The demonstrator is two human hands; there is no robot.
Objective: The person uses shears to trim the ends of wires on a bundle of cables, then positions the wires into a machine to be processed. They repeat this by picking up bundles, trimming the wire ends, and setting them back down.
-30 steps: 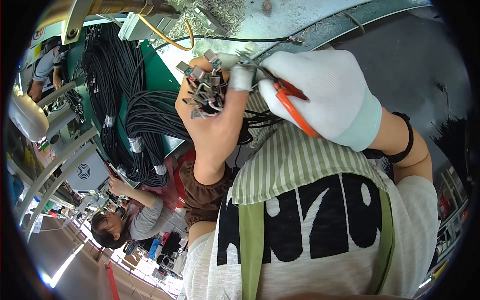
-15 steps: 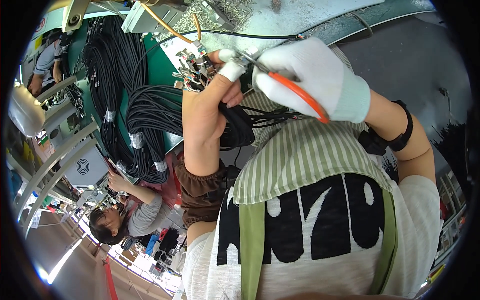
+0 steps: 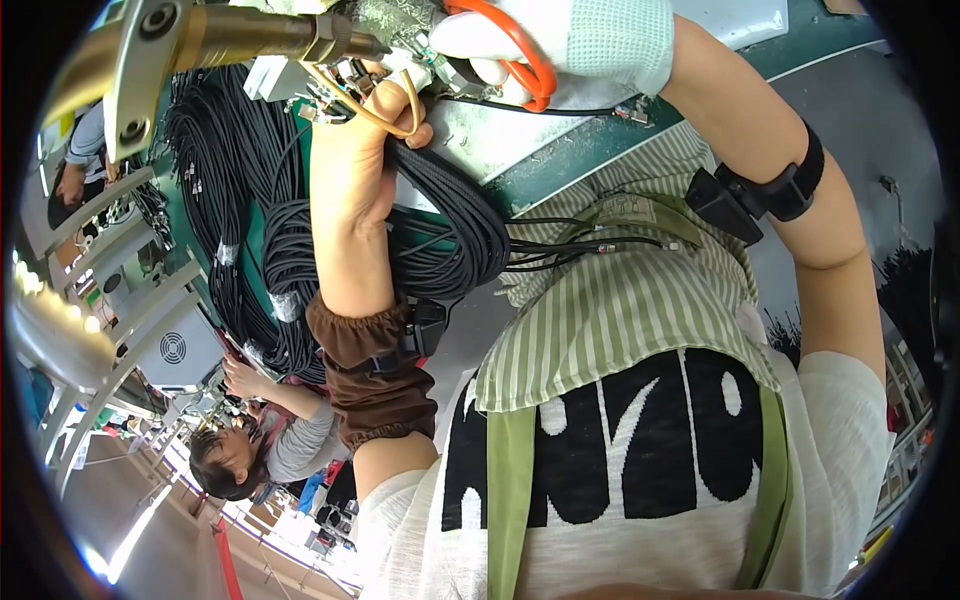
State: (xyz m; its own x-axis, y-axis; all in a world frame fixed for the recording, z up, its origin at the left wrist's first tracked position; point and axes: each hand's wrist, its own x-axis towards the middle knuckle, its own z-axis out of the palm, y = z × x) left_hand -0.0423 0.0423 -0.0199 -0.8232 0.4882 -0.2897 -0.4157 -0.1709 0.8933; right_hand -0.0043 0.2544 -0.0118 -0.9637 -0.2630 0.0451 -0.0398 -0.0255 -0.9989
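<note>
My left hand [image 3: 362,150], with white covers on its fingertips, is closed around connector-tipped ends of black cables. Their coiled bundle [image 3: 455,215] hangs below and beside the wrist. Several metal connectors [image 3: 307,112] with coloured wires stick out around the fingers. My right hand [image 3: 610,45], in a white knit glove, grips orange-handled pliers [image 3: 541,85] just right of the left fingertips. The pliers' jaws are hard to make out. A brass-coloured rod with a pointed tip [image 3: 340,42] is fixed above the left hand, and a yellow curved tube [image 3: 410,105] crosses in front of the fingers.
More black cable bundles [image 3: 225,170] lie on the green tabletop [image 3: 545,180] at left. Small silvery scraps [image 3: 395,18] are strewn at the top. A loose black cable ends in a connector [image 3: 630,112] near the table edge. A co-worker [image 3: 290,440] sits at lower left.
Both hands have moved up and away from me, toward the pointed rod, the left also leftward. The pliers have moved along with my right hand. More of the cable bundle shows.
</note>
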